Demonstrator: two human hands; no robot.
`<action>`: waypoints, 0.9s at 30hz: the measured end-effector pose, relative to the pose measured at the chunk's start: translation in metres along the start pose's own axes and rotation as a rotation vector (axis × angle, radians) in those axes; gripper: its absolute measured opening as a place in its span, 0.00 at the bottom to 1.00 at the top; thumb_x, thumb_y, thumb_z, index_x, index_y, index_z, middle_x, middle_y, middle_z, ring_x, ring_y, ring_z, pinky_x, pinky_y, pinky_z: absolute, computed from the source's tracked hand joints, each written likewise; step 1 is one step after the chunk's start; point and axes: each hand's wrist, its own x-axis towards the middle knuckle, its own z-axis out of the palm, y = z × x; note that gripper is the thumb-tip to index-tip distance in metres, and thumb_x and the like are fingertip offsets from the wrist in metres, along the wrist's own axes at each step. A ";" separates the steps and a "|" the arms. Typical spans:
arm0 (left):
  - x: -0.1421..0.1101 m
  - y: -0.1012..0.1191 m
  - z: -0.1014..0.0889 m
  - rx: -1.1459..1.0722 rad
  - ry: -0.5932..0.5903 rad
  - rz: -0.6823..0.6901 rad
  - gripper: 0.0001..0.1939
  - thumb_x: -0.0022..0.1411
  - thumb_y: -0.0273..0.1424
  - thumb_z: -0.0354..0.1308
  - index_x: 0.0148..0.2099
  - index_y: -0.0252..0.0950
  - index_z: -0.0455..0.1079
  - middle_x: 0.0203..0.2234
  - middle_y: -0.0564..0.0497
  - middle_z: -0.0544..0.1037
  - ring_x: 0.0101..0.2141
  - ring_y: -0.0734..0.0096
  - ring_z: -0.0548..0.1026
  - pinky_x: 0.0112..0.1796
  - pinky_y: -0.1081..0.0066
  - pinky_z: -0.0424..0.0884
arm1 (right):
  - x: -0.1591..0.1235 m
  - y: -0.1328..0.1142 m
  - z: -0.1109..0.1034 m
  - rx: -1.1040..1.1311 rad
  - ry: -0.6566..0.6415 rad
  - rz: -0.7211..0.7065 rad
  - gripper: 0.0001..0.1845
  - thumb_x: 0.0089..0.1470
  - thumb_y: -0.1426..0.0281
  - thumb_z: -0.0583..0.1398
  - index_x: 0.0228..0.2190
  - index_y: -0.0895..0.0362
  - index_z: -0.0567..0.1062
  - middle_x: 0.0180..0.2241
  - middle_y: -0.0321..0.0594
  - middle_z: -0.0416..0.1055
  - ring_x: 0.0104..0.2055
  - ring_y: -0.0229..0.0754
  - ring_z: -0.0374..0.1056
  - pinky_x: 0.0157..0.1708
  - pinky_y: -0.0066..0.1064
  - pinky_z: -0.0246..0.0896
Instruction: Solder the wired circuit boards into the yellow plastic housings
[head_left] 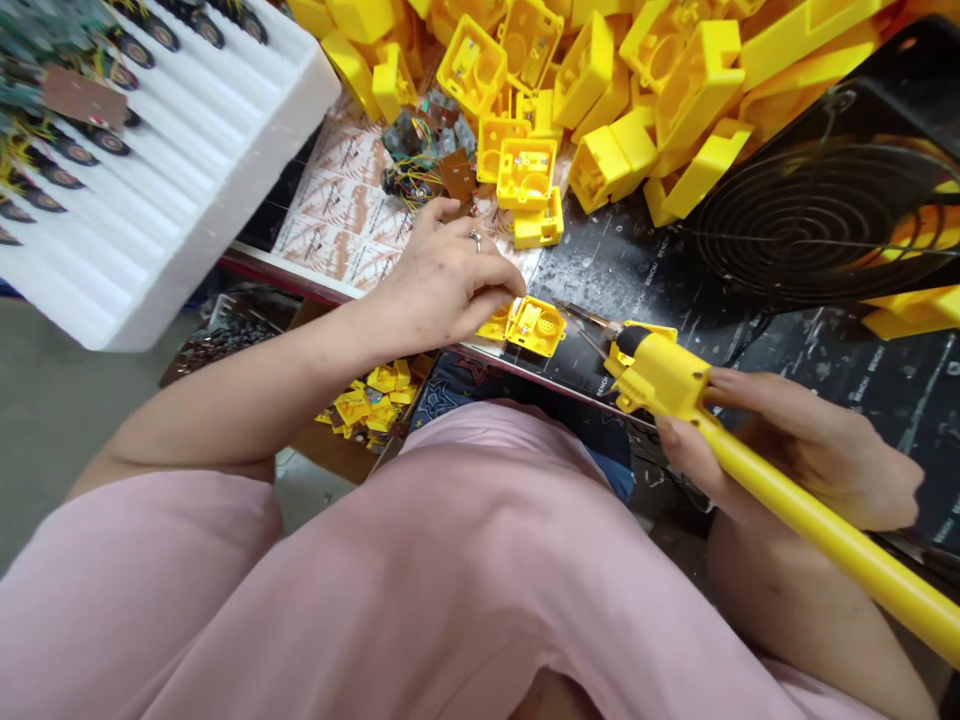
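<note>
My left hand (442, 280) is closed in a pinch on a small yellow plastic housing (534, 326) at the near edge of the black bench (600, 265); a ring shows on one finger. My right hand (795, 450) is wrapped round a yellow soldering iron (675, 385) with a long yellow handle. Its metal tip (581, 318) points left, just right of the housing and close above the bench. A loose circuit board with coloured wires (427, 160) lies just beyond my left hand.
A big heap of yellow housings (600, 90) fills the back of the bench. A black fan with a wire grille (832, 220) stands at right. A white foam tray (187, 160) holding several boards sits at left. More yellow parts (375, 400) lie below the bench.
</note>
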 end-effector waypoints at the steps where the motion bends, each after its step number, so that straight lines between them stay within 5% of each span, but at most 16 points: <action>1: 0.000 -0.002 0.003 -0.026 0.024 -0.015 0.15 0.72 0.35 0.53 0.45 0.46 0.82 0.36 0.52 0.84 0.51 0.55 0.78 0.65 0.39 0.59 | -0.002 0.000 0.002 0.010 0.054 -0.015 0.28 0.52 0.67 0.76 0.54 0.46 0.79 0.36 0.33 0.84 0.30 0.43 0.80 0.23 0.32 0.74; 6: -0.002 0.005 0.009 -0.079 0.065 -0.033 0.12 0.71 0.35 0.55 0.44 0.43 0.81 0.36 0.51 0.84 0.51 0.53 0.79 0.66 0.36 0.57 | -0.002 -0.007 0.007 0.030 0.143 0.003 0.16 0.50 0.66 0.77 0.39 0.49 0.80 0.31 0.32 0.82 0.25 0.40 0.76 0.17 0.29 0.67; 12: 0.002 0.020 0.011 -0.031 0.080 -0.050 0.16 0.70 0.35 0.52 0.35 0.43 0.81 0.29 0.52 0.79 0.49 0.50 0.78 0.64 0.29 0.56 | -0.008 -0.013 0.009 0.049 0.099 0.121 0.23 0.55 0.70 0.74 0.51 0.46 0.80 0.37 0.34 0.84 0.31 0.43 0.80 0.27 0.34 0.76; 18: 0.012 0.025 0.010 0.036 0.032 -0.021 0.16 0.67 0.34 0.52 0.32 0.41 0.79 0.27 0.50 0.77 0.50 0.49 0.77 0.64 0.31 0.59 | -0.003 -0.010 0.016 0.061 0.025 -0.036 0.12 0.58 0.71 0.70 0.39 0.46 0.76 0.29 0.31 0.80 0.26 0.40 0.76 0.22 0.30 0.73; 27: 0.019 0.027 0.008 0.136 -0.001 0.051 0.14 0.65 0.32 0.52 0.31 0.39 0.76 0.25 0.50 0.76 0.49 0.50 0.78 0.64 0.34 0.61 | 0.013 -0.019 0.005 -0.056 -0.147 -0.211 0.15 0.56 0.77 0.71 0.39 0.51 0.72 0.32 0.31 0.79 0.30 0.35 0.75 0.34 0.25 0.74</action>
